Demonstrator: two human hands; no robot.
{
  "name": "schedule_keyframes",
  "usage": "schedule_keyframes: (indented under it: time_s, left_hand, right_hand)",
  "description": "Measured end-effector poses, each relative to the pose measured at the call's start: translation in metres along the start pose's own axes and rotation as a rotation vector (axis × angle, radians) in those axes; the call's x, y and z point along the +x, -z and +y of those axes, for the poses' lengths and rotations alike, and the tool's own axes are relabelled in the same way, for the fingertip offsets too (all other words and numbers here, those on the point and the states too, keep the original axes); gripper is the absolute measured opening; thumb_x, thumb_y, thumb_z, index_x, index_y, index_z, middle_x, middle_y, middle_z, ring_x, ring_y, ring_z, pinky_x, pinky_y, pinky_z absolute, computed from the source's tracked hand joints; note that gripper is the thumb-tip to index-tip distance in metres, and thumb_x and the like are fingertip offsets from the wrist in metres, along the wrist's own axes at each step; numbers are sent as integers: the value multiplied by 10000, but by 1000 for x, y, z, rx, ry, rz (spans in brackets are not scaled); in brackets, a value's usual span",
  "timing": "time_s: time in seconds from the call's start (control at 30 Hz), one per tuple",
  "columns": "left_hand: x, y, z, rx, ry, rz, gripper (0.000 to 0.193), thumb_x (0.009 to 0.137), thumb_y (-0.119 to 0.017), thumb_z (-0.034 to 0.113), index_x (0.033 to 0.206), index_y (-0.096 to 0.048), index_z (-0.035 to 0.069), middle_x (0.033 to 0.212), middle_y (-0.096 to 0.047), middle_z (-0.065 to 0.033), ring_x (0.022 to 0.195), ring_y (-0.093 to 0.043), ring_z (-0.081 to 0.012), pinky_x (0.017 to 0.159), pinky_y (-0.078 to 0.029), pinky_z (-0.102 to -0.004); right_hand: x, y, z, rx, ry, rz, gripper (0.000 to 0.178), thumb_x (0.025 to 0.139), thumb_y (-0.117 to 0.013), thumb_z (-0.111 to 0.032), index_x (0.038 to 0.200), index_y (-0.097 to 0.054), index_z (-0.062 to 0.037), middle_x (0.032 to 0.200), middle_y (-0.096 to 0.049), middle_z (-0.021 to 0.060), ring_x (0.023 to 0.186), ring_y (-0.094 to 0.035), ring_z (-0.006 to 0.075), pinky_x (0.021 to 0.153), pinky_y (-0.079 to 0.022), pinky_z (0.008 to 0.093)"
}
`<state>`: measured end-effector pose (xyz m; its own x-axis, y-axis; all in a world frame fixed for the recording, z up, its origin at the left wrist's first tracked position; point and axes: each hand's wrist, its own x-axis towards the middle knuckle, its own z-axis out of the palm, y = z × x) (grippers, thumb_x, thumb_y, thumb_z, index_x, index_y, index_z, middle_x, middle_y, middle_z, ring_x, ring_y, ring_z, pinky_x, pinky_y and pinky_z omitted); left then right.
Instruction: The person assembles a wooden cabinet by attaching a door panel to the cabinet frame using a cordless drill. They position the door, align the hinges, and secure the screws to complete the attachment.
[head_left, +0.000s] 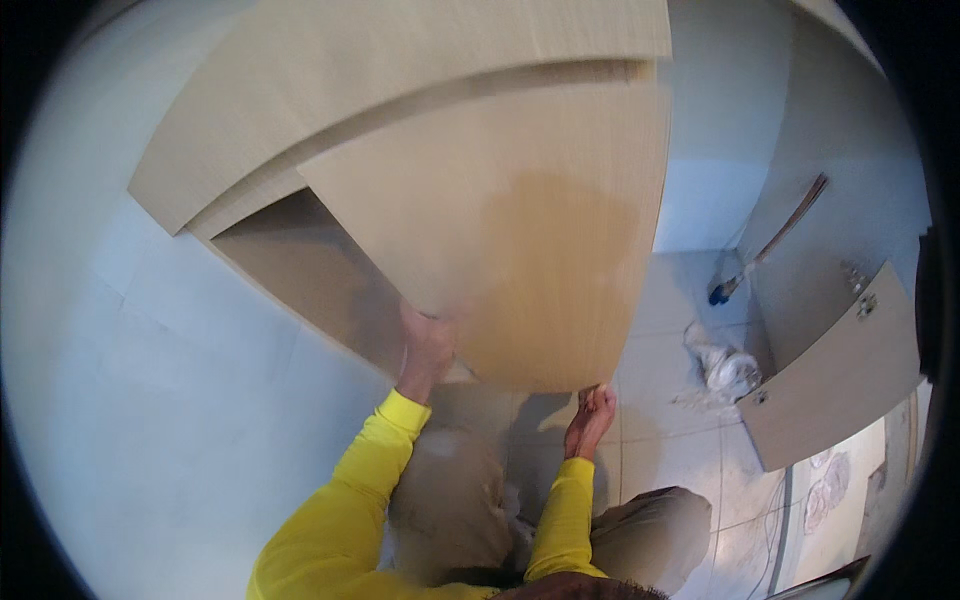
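A light wood-grain cabinet door [560, 200] stands tilted across the front of a wooden cabinet [420, 80]. At its lower left edge, my left hand [428, 345] is closed round the panel, its fingers partly hidden and a little blurred. My right hand [592, 415] pinches the bottom edge near the right corner, fingers bent. Between the door's left edge and the cabinet side, the dark cabinet interior [310, 255] shows as a wedge-shaped gap.
A pale wall [150, 380] runs along the left. Over the tiled floor [670, 400] at right lies a crumpled clear plastic bag [735, 372]. A second panel with metal hinges [840, 375] stands beyond it. A brown stick-like thing with a blue end [795, 215] leans in the corner.
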<state>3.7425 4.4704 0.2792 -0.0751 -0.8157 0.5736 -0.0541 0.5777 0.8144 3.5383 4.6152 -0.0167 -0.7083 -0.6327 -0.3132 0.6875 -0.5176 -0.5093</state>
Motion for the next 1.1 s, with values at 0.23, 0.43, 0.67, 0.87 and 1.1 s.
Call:
schedule_keyframes:
  time_s: [0.23,0.43,0.67,0.87,1.1]
  left_hand:
    - [3,-12,49,-285,64,-188,437,870,-951,110,1234,-742,-11,1145,-795,-75,1039,-757,-183,933,-613,-348]
    - [3,-11,47,-404,106,-256,359,874,-935,70,1188,-778,-6,1146,-826,-98,1054,-778,-173,925,-622,-340]
    - [2,-9,51,-444,89,-227,377,879,-937,88,1203,-778,-17,1161,-833,-109,1021,-791,-185,920,-618,-334]
    - [1,-14,36,-347,62,-254,457,877,-959,180,1243,-775,-22,1183,-840,-154,1023,-799,-195,932,-616,-353]
    - [34,-16,70,-6,-464,342,806,895,-939,175,1533,-469,27,1201,-650,-84,981,-662,-181,885,-560,-343]
  right_hand:
    - [-2,-5,-3,-40,11,53,79,1123,-660,-172,1133,-618,-106,947,-579,-13,830,-541,148,842,-508,335]
    - [-7,-5,-13,-79,34,-32,78,1140,-636,-191,1095,-616,-131,906,-561,-36,790,-518,121,856,-498,320]
    - [-1,5,0,-62,-6,40,158,1106,-715,-304,1120,-668,-154,1012,-643,-38,986,-600,151,995,-511,372]
    - [9,14,-8,-119,-43,56,182,1140,-651,-276,1246,-666,-129,1132,-676,-8,1038,-628,175,984,-528,370]
    - [5,8,-2,-118,-77,71,234,1135,-658,-297,1291,-661,-123,1218,-686,12,1098,-618,194,1015,-520,376]
